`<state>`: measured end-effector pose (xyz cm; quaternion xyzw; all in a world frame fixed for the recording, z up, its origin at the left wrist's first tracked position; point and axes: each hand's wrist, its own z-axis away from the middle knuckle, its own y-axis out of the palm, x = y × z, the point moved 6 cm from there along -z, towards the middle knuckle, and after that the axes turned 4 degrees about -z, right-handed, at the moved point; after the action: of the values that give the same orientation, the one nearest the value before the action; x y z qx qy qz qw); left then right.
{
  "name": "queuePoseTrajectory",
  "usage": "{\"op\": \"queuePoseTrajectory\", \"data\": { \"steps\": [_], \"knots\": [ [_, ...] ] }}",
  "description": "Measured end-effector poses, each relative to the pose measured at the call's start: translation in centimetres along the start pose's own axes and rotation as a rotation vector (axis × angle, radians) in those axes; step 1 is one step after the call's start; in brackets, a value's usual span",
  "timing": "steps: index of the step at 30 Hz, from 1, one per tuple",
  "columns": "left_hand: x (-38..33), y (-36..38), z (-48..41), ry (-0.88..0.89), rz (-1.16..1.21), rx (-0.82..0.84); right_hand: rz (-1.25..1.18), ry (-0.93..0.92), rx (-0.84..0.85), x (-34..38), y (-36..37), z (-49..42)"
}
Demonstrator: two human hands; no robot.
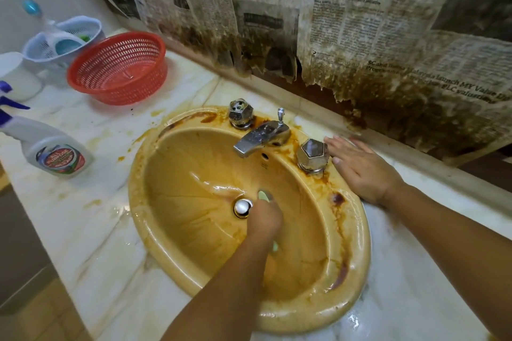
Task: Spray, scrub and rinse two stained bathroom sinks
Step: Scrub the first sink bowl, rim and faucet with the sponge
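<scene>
Scrub step was in hand — left grip [263, 220] clamped green sponge [264, 196] in stained sink [177, 202], drain stopper [242, 207] just left of it; right grip [360, 169] lay flat-fingered on tabletop [110, 230]; next move likely called for scrubbing rim stains [338, 198].

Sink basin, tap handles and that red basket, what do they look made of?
Sink basin: probably glazed ceramic, mustard yellow, with glossy wet highlights showing between the brown stains.
Tap handles: most likely chromed metal, judging by the mirror-like faceted faces, now spotted and dulled.
Red basket: moulded plastic, with one uniform colour, thin slotted walls and a slight sheen.
</scene>
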<state>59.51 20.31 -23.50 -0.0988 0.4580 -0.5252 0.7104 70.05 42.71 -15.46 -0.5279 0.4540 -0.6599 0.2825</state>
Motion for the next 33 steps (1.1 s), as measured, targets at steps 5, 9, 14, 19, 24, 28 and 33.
{"op": "queuePoseTrajectory", "data": {
  "steps": [5, 9, 14, 19, 24, 28, 33],
  "knots": [
    [-3.3, -3.5, -1.1, 0.147, 0.316, -0.229, 0.001, 0.0, -0.003, 0.0, 0.0, 0.0],
    [0.3, -0.6, -1.5, 0.088, 0.026, -0.111, -0.009, -0.005, -0.003, -0.1, -0.1, 0.0],
    [-2.2, -5.3, -4.1, 0.092, 0.358, -0.305, 0.0, -0.004, 0.009, -0.1, 0.1, 0.0],
    [0.2, -3.5, -4.5, 0.035, 0.174, -0.2, 0.0, -0.006, 0.007, 0.0, 0.0, -0.1],
    [-1.7, -5.3, -4.5, 0.097, 0.24, -0.339, 0.003, -0.005, -0.004, -0.2, -0.1, -0.1],
    [-0.8, -5.8, -5.0, 0.033, 0.147, -0.291, 0.011, -0.002, 0.0, -0.1, 0.1, -0.1],
    [0.9, -2.4, -3.8, -0.102, 0.022, -0.101, 0.014, 0.005, -0.007, 0.1, -0.1, -0.2]
  ]
}}
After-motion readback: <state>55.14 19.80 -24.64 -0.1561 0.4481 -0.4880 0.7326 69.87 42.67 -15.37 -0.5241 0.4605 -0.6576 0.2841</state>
